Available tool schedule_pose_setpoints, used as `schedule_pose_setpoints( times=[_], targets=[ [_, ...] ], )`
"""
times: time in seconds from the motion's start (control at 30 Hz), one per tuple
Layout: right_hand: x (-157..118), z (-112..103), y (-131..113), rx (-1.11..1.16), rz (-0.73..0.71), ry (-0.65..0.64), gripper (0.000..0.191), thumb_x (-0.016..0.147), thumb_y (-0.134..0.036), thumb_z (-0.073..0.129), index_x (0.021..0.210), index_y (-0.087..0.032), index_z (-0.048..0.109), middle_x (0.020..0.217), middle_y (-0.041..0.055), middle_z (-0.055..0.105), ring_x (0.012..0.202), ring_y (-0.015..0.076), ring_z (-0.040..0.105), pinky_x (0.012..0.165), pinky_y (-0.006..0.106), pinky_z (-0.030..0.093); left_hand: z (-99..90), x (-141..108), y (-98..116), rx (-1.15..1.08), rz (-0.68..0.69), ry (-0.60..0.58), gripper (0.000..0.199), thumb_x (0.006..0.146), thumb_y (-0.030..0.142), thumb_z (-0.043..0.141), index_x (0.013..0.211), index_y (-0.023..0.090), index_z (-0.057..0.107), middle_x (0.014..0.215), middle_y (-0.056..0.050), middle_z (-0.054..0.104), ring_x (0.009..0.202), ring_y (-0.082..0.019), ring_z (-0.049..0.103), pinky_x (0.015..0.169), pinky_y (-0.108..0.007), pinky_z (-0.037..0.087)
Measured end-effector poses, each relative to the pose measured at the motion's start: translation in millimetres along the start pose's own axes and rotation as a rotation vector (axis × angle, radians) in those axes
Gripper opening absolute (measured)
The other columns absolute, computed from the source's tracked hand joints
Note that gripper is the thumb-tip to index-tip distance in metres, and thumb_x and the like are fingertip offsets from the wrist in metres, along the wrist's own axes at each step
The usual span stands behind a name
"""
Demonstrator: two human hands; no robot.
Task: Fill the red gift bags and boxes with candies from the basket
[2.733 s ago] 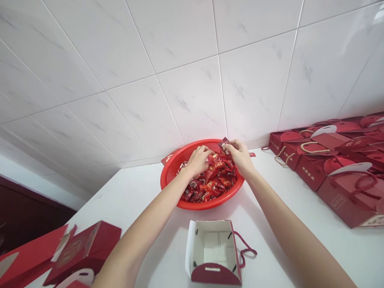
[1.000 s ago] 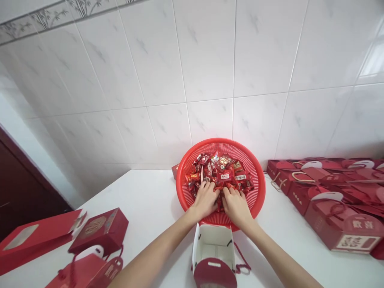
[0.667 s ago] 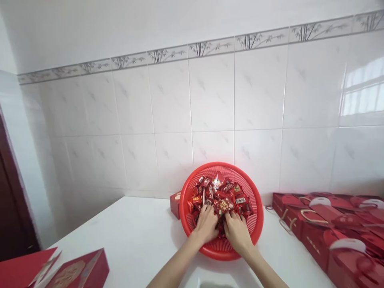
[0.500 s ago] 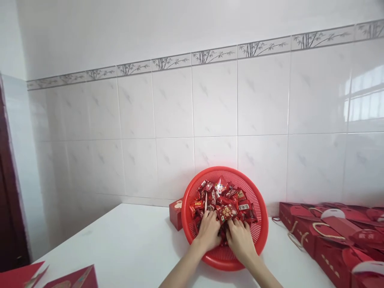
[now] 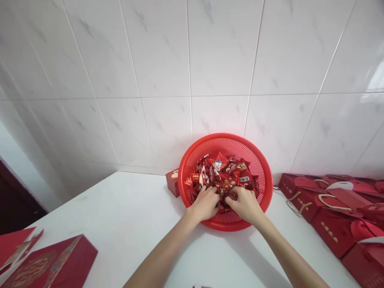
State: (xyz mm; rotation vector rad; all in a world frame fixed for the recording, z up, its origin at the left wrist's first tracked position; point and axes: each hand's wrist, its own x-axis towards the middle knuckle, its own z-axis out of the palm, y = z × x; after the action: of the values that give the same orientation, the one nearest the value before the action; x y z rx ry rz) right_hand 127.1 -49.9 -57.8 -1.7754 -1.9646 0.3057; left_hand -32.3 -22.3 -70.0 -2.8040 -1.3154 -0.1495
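A red plastic strainer basket (image 5: 187,164) leans slightly toward me on the white table, filled with small red wrapped candies (image 5: 218,162). My left hand (image 5: 205,203) is in the front left of the pile, its fingers curled down over wrapped candies. Opposite it, at the front right, my right hand (image 5: 244,203) has thumb and fingers bent round dark red wrappers. The fingertips of both hands are partly hidden among the candies. A larger dark red packet with gold print lies between the hands.
A small red box (image 5: 173,183) stands against the basket's left side. Several red gift boxes with rope handles (image 5: 333,232) fill the right side. Red boxes (image 5: 60,264) lie at the front left. A tiled wall (image 5: 162,60) borders the white table (image 5: 129,212) at the back.
The view has tilted downward, so the basket and boxes appear higher. Both hands remain in the candy pile; the right hand's fingers have curled in more, and the printed packet has shifted.
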Motion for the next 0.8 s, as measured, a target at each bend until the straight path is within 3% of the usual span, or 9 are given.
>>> schedule_pose_setpoints(
  times=[0.17, 0.33, 0.47, 0.6, 0.8],
  targets=[
    [-6, -18, 1, 0.065, 0.048, -0.129, 0.014, 0.079, -0.020, 0.056, 0.065, -0.019, 0.055, 0.065, 0.0001, 0.061, 0.067, 0.0163, 0.055, 0.064, 0.027, 0.031, -21.5, -7, 2, -0.079, 0.046, -0.089, 0.021, 0.085, 0.019, 0.062, 0.102, 0.022, 0.074, 0.118, -0.009, 0.067, 0.108, -0.029, 0.064, 0.087, -0.037, 0.049],
    [-10, -30, 11, 0.089, 0.065, -0.202, 0.015, 0.075, -0.021, 0.056, 0.060, -0.020, 0.052, 0.063, 0.0008, 0.061, 0.063, 0.0159, 0.054, 0.057, 0.027, 0.033, -43.1, -16, -9, -0.335, 0.060, -0.112, 0.019, 0.083, 0.018, 0.062, 0.095, 0.022, 0.076, 0.102, -0.004, 0.074, 0.092, -0.022, 0.068, 0.075, -0.027, 0.048],
    [-13, -39, 15, 0.090, 0.040, -0.196, 0.017, 0.071, -0.022, 0.056, 0.056, -0.021, 0.046, 0.058, 0.0002, 0.057, 0.054, 0.0144, 0.051, 0.051, 0.026, 0.032, -61.0, -27, -18, -0.462, -0.004, -0.085, 0.017, 0.084, 0.021, 0.058, 0.083, 0.020, 0.075, 0.081, -0.001, 0.073, 0.075, -0.018, 0.066, 0.066, -0.025, 0.045],
    [-18, -51, 15, 0.140, -0.031, -0.199, 0.017, 0.067, -0.022, 0.054, 0.053, -0.022, 0.043, 0.053, -0.0001, 0.054, 0.049, 0.0129, 0.047, 0.047, 0.025, 0.030, -78.0, -39, -22, -0.457, -0.077, -0.031, 0.017, 0.082, 0.021, 0.058, 0.076, 0.020, 0.074, 0.077, -0.002, 0.072, 0.070, -0.018, 0.064, 0.062, -0.026, 0.041],
    [-19, -54, 10, 0.263, -0.053, -0.133, 0.014, 0.068, -0.029, 0.054, 0.056, -0.021, 0.051, 0.054, -0.0005, 0.055, 0.052, 0.0138, 0.048, 0.050, 0.026, 0.034, -88.6, -52, -28, -0.406, -0.245, -0.213, 0.017, 0.069, 0.028, 0.070, 0.085, 0.022, 0.074, 0.084, -0.002, 0.072, 0.072, -0.019, 0.063, 0.056, -0.025, 0.039]
  ],
)
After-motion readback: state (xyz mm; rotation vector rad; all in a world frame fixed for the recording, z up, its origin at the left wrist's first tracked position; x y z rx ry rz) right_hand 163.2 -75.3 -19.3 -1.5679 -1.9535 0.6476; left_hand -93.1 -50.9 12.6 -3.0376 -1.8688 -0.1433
